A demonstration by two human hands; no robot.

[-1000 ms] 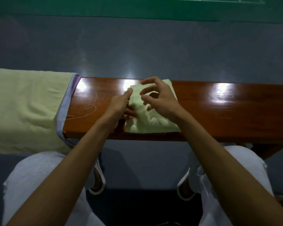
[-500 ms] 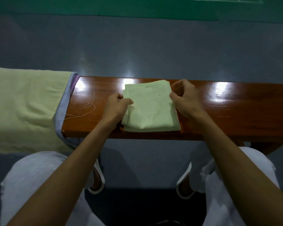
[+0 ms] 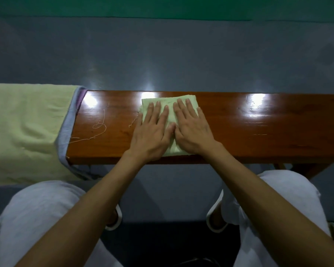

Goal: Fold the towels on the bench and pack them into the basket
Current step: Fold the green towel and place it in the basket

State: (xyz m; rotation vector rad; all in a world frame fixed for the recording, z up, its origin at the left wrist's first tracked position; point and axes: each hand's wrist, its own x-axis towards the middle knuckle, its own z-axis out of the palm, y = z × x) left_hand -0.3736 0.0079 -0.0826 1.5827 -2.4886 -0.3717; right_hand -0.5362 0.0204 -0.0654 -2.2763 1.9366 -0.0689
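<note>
A small pale-green folded towel (image 3: 170, 102) lies on the glossy wooden bench (image 3: 258, 132), near its middle. My left hand (image 3: 152, 130) presses flat on the towel's left half, fingers straight. My right hand (image 3: 193, 128) presses flat on its right half, thumbs almost touching. Most of the towel is hidden under my palms. A large pale-green towel (image 3: 25, 130) lies spread over the bench's left end, with a lilac towel's edge (image 3: 67, 126) showing beneath it. No basket is in view.
Loose threads (image 3: 98, 128) lie on the bench between the two towels. The bench's right part is bare wood. Grey floor and a green strip (image 3: 162, 6) lie beyond. My knees in white trousers (image 3: 39, 214) sit below the bench.
My hands were pinching the towel's side edges half a second ago. Both have since moved onto the top of the folded towel and lie flat on it.
</note>
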